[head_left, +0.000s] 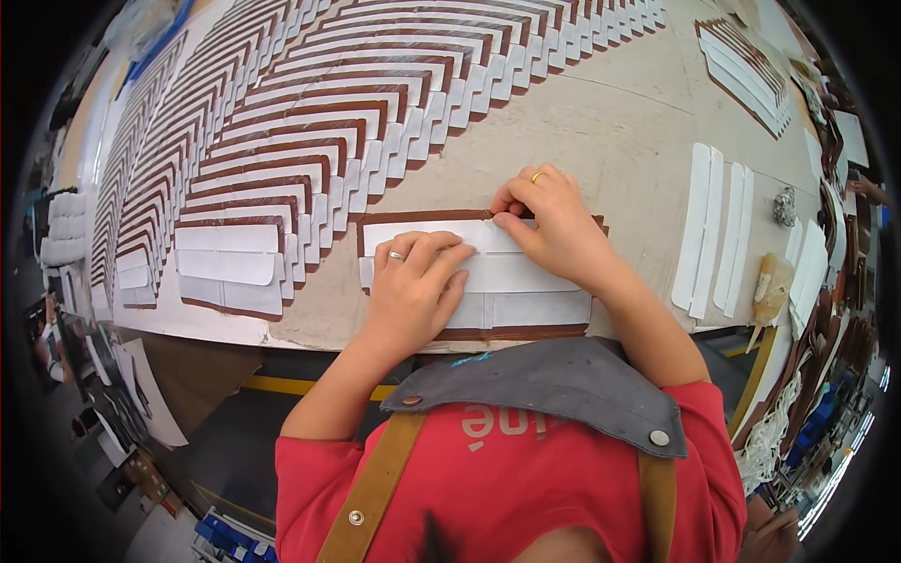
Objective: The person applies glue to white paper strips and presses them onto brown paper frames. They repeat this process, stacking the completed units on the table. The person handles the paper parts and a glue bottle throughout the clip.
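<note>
In front of me, near the table's front edge, lies a flat brown-edged panel point(535, 272), faced with white strips that look like paper. My left hand point(413, 291) rests on its left half, fingers stretched over the white strip and pressing lightly. At the panel's far edge my right hand point(554, 225) is closed, thumb and bent fingers pinching the brown border near the middle. Part of that border is hidden beneath the right fingers. Both hands wear a ring.
Overlapping rows of similar brown-edged white panels point(366, 141) fan across the table point(601, 122) to the left and back. Another stack of panels point(746, 75) lies far right. Loose white strips point(699, 230), a crumpled silvery ball point(785, 206) and a yellowish glue-smeared container point(771, 289) lie at right.
</note>
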The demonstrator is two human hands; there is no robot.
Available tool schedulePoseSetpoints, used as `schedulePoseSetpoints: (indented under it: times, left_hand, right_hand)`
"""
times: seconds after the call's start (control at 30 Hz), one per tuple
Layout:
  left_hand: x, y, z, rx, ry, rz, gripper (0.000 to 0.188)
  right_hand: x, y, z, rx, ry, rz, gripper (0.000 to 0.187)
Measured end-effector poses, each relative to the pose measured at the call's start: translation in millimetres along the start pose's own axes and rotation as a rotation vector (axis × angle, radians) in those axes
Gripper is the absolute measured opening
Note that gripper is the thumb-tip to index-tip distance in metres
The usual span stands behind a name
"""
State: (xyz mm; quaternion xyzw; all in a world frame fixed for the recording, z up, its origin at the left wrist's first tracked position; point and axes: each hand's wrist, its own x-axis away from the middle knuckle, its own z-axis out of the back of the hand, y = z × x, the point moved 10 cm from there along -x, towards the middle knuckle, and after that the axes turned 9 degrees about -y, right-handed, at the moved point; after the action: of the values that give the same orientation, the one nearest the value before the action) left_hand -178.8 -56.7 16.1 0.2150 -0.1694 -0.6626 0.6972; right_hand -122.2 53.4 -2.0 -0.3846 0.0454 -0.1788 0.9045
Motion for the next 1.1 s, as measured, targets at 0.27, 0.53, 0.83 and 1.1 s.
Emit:
schedulePoseSetpoints:
  times: [0.27,0.53,0.83,1.1]
  left_hand:
    - [2,-14,5,0.105,0.066,0.034,0.027]
    - [-33,-22,13,-0.042,0.001,0.083,0.021]
    - [-39,-22,15,0.096,-0.013,0.039,0.007]
    - [-33,-13,23,0.055,0.073,-0.028,0.008]
  right_hand:
    - [4,-14,1,0.158,0.048,0.084,0.011]
    - [9,-12,4,0.092,0.052,0.071,0.024]
    - [17,-15,10,0.086,0.144,0.075,0.02]
    - [19,-16,15,-0.003,0.102,0.051,0.01]
